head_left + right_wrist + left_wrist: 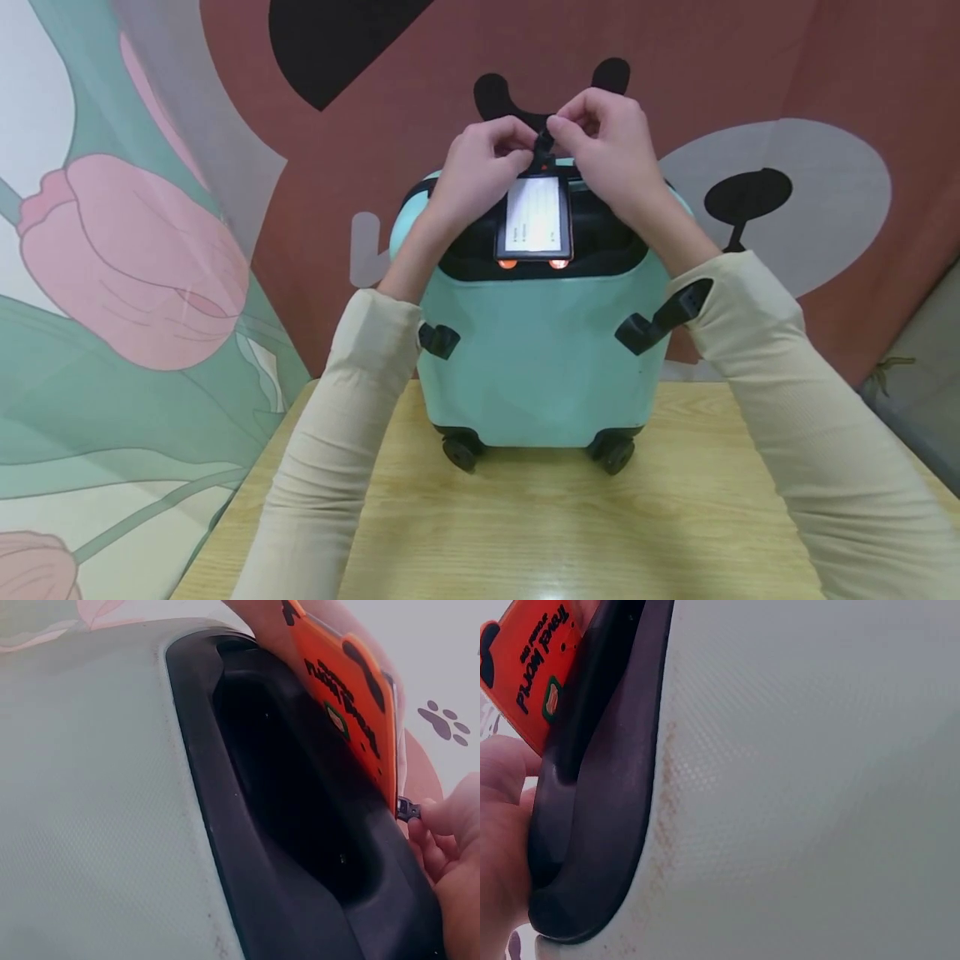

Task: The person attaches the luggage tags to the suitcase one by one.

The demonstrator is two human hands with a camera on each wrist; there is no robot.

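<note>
Above the suitcase (540, 350) on the bench (525, 533), head view: your left hand (480, 167) and right hand (607, 142) both pinch the luggage tag's strap (543, 143); the luggage tag (534, 218) hangs long-axis downward over the handle recess. Left wrist view: the tag's orange back (532, 667) sits just above your thumb. Right wrist view: your fingers (442, 825) pinch the strap end (407, 809) beside the recess (300, 802).

The hands (551, 146) hide the luggage tag's (534, 217) strap fastening.
</note>
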